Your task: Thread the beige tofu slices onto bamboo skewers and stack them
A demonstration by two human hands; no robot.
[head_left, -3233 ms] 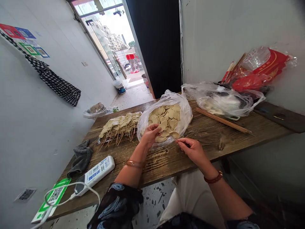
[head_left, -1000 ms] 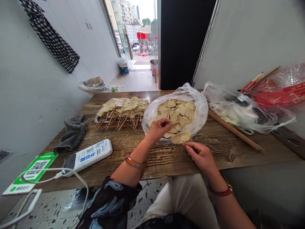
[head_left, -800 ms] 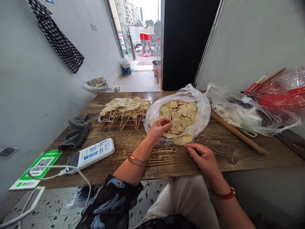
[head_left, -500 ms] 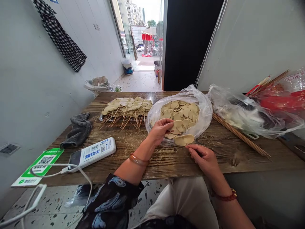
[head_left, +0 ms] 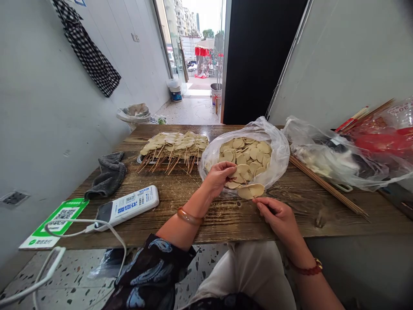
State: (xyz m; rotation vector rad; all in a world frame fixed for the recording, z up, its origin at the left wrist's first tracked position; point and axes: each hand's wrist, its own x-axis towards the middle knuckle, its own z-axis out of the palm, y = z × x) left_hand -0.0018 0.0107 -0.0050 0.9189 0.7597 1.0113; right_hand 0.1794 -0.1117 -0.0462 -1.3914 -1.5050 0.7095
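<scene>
My right hand (head_left: pixel 278 216) pinches the lower end of a thin wooden skewer (head_left: pixel 254 199), most of which is hidden. Pale, flat round slices (head_left: pixel 251 191) sit on that skewer, just above my fingertips. Closed at thumb and fingers, my left hand (head_left: pixel 220 176) grips a similar pale slice (head_left: pixel 241 171) at the near rim of a clear plastic bag (head_left: pixel 280 148). Loose slices (head_left: pixel 247 150) fill the opened bag. To its left, a tray holds a pile of skewered slices (head_left: pixel 176 144), their sticks pointing toward me.
Bare skewers (head_left: pixel 329 187) lie in a bundle right of the bag, beside more plastic bags (head_left: pixel 342 159). On the left are a grey cloth (head_left: pixel 106 174), a white power bank (head_left: pixel 132 206) with a cable, and a green QR card (head_left: pixel 60 219). The wooden table's (head_left: pixel 222 232) front edge is near my lap.
The view has shifted slightly, so everything sits a little farther right. Both hands keep their grips, with almost no movement relative to the bag.
</scene>
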